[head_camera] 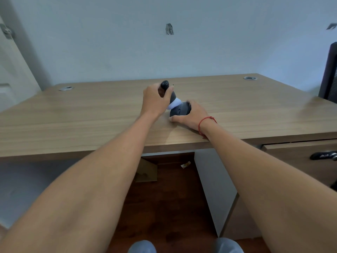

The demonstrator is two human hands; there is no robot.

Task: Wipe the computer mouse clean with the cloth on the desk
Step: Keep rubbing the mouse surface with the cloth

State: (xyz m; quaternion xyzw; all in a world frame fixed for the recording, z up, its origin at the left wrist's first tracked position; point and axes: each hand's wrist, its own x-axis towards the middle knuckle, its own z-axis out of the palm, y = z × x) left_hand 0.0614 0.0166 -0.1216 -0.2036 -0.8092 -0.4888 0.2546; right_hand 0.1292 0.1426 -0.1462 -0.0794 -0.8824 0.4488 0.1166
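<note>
A dark grey computer mouse (pixel 179 110) sits tilted on the wooden desk (pixel 91 114), just in front of centre. My right hand (pixel 194 115) grips it from the right side, thumb at its near edge. My left hand (pixel 155 101) is closed around a dark, round-topped handle (pixel 165 85) that slants down to the right. A white cloth (pixel 174 104) bunches at the handle's lower end and touches the top of the mouse. My fingers hide most of the handle and the mouse's right side.
Two round cable grommets (pixel 66 88) (pixel 250 78) sit near the desk's far corners. A black chair (pixel 330 75) stands at the right edge. A drawer with a black handle (pixel 322 155) hangs under the desk on the right. A cardboard box (pixel 146 170) lies on the floor below.
</note>
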